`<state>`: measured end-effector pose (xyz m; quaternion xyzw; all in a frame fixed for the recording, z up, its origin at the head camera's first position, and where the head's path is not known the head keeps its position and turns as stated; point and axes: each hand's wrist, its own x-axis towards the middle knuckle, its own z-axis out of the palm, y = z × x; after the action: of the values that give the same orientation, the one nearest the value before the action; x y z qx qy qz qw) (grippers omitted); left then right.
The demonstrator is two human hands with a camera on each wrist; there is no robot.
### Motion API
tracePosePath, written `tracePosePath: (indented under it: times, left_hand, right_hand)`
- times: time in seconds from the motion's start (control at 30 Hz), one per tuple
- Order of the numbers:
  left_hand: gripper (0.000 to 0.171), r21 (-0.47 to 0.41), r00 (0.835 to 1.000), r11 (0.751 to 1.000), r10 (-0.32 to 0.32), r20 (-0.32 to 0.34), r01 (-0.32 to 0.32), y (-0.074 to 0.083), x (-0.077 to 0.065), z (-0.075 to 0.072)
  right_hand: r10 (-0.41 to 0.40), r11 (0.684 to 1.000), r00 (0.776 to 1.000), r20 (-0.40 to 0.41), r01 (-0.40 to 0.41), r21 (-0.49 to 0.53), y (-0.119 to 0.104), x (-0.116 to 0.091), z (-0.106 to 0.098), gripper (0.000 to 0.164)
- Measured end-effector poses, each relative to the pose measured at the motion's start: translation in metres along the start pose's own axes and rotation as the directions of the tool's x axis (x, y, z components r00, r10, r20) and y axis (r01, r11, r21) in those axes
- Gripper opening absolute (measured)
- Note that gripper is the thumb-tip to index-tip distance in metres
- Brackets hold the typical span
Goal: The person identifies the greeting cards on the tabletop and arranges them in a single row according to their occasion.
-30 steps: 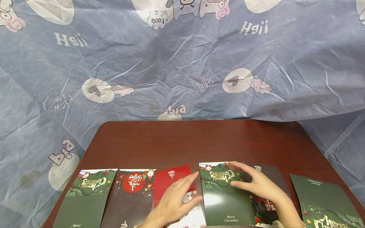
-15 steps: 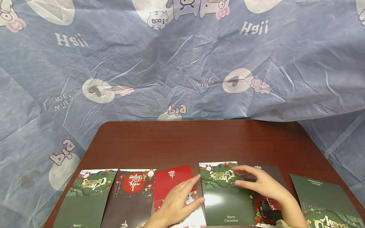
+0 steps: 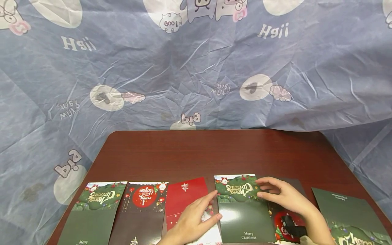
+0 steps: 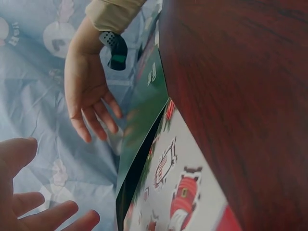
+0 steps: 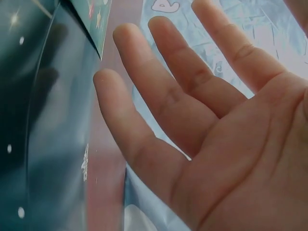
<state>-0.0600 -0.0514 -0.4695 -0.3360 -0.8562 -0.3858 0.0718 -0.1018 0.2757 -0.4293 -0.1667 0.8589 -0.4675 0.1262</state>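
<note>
Unfolded Christmas cards lie in a row on the table. My left hand (image 3: 193, 217) hovers over a red and white card (image 3: 185, 192), fingers extended and thumb spread, holding nothing. Right of it lies a green "Merry Christmas" card (image 3: 245, 217), between my hands. My right hand (image 3: 284, 198), fingers loosely bent, is above the dark card (image 3: 283, 224) beside it, thumb near the green card's right edge. In the left wrist view my right hand (image 4: 91, 91) hangs above the cards with nothing in it. The right wrist view shows my right hand (image 5: 216, 134) with fingers spread, palm visible.
Another green card (image 3: 87, 224) and a dark card with a red circle (image 3: 139, 224) lie at the left. A further green card (image 3: 352, 211) lies tilted at the far right. Behind the brown table (image 3: 214, 149) hangs a blue printed cloth (image 3: 171, 68).
My right hand has drifted right, off the green card's upper right part. My left hand has shifted slightly right and toward me. The cards have stayed in place.
</note>
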Motion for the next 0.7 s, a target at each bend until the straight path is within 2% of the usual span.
tracePosePath:
  times: [0.1, 0.4, 0.7]
  left_hand:
    - [0.056, -0.021, 1.0, 1.0, -0.006, -0.002, 0.006, 0.0, 0.0, 0.002]
    - [0.054, -0.072, 0.999, 0.997, -0.037, 0.0, 0.037, -0.001, -0.001, 0.005]
    - [0.053, -0.225, 0.997, 0.971, -0.074, 0.032, 0.079, -0.002, 0.0, 0.006]
  right_hand:
    - [0.031, 0.999, 1.0, 0.002, -0.031, 0.026, 0.003, 0.0, -0.002, 0.043]
    - [0.034, 0.998, 0.999, 0.016, -0.035, 0.043, 0.009, -0.001, -0.006, 0.043]
    - [0.021, 1.0, 0.999, 0.027, -0.021, 0.007, 0.014, -0.003, -0.012, 0.04]
